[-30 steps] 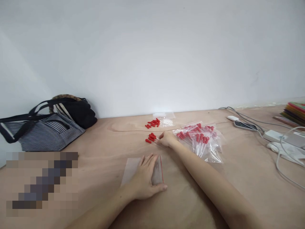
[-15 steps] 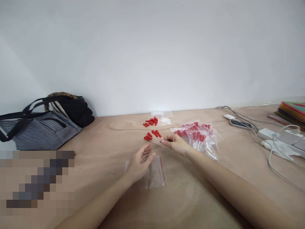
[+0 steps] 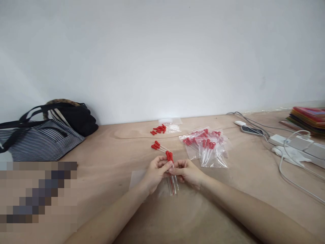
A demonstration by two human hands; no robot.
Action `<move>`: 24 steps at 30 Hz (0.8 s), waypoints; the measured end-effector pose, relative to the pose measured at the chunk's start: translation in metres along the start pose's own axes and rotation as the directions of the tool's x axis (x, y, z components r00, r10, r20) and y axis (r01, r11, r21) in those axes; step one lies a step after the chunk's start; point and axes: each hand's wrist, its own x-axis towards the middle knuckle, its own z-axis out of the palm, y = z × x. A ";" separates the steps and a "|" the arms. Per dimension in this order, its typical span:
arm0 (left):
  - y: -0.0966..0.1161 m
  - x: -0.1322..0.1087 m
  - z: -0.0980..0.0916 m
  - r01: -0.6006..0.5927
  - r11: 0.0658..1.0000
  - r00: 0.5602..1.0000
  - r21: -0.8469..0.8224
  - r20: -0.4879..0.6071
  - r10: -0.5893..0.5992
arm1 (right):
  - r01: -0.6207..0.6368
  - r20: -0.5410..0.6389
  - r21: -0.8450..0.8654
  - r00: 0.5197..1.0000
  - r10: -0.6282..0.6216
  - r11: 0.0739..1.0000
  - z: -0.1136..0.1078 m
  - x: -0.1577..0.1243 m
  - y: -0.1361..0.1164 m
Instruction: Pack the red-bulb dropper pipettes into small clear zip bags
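Two glass droppers with red rubber bulbs (image 3: 169, 156) stand bulbs-up between my hands, their clear tubes slanting down. My left hand (image 3: 156, 174) is closed on them from the left, thumb and fingers just under the bulbs. From the right, my right hand (image 3: 189, 173) pinches the tubes a little lower. Beneath my left hand lies a clear zip bag (image 3: 135, 178) with a red seal line, partly covered by the hand and the tubes. Just beyond my fingers, a few more red-bulbed droppers (image 3: 157, 145) rest on the wooden table (image 3: 106, 189).
Filled bags of droppers (image 3: 213, 157) are piled to the right. Loose red bulbs (image 3: 159, 129) and thin glass tubes (image 3: 173, 128) lie near the wall. A striped bag (image 3: 48, 140) sits left; a phone (image 3: 252, 130), power strip (image 3: 279, 140), cables and coloured stack (image 3: 309, 118) are right.
My right hand has brought two droppers toward me from the group on the table. My left hand has closed on them, and they now point bulbs-up over the zip bag.
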 end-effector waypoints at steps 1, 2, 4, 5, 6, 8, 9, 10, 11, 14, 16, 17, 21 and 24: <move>0.001 0.001 -0.001 0.013 1.000 1.000 -0.007 -0.013 -0.013 | -0.007 0.007 -0.003 1.000 0.007 1.000 0.000 0.000 0.001; 0.001 0.001 -0.002 0.030 0.999 0.999 -0.015 -0.026 -0.031 | -0.012 0.008 -0.002 1.000 0.012 1.000 -0.001 0.000 0.001; 0.005 0.003 -0.003 0.064 0.998 0.997 -0.025 -0.048 -0.065 | -0.018 -0.015 0.020 1.000 0.018 1.000 -0.004 0.000 0.000; 0.007 0.004 -0.004 0.082 0.996 0.995 -0.026 -0.054 -0.084 | -0.023 -0.043 0.038 0.999 0.025 0.999 -0.006 0.000 -0.001; 0.009 0.004 -0.005 0.103 0.994 0.993 -0.020 -0.054 -0.104 | -0.028 -0.077 0.059 0.996 0.032 0.998 -0.008 0.000 -0.003; 0.013 0.004 -0.006 0.135 0.991 0.990 0.018 -0.028 -0.135 | -0.014 -0.151 0.093 0.988 0.028 0.996 -0.013 0.002 -0.007; 0.014 0.003 -0.006 0.147 0.988 0.989 0.046 -0.005 -0.146 | 0.014 -0.178 0.099 0.984 0.004 0.995 -0.015 0.003 -0.009; 0.014 0.002 -0.006 0.156 0.985 0.987 0.072 0.016 -0.158 | 0.058 -0.199 0.096 0.979 -0.037 0.994 -0.016 0.005 -0.010; 0.014 0.001 -0.005 0.162 0.982 0.986 0.093 0.032 -0.165 | 0.109 -0.212 0.081 0.973 -0.090 0.991 -0.017 0.006 -0.011; 0.010 -0.001 -0.002 0.166 0.979 0.984 0.120 0.052 -0.173 | 0.212 -0.239 -0.016 0.948 -0.210 0.977 -0.016 0.010 -0.010; 0.007 -0.001 -0.001 0.168 0.976 0.982 0.136 0.065 -0.178 | 0.211 -0.259 -0.090 0.939 -0.228 0.973 -0.015 0.010 -0.009; 0.006 -0.001 -0.001 0.169 0.975 0.981 0.145 0.070 -0.180 | 0.200 -0.263 -0.125 0.938 -0.227 0.972 -0.015 0.010 -0.009; 0.007 0.000 -0.004 0.158 0.977 0.983 0.145 0.071 -0.170 | 0.132 -0.279 -0.246 0.939 -0.201 0.960 -0.021 0.009 -0.011; 0.010 0.002 -0.007 0.136 0.981 0.988 0.140 0.060 -0.145 | 0.140 -0.328 -0.316 0.912 -0.246 0.939 -0.031 0.009 -0.016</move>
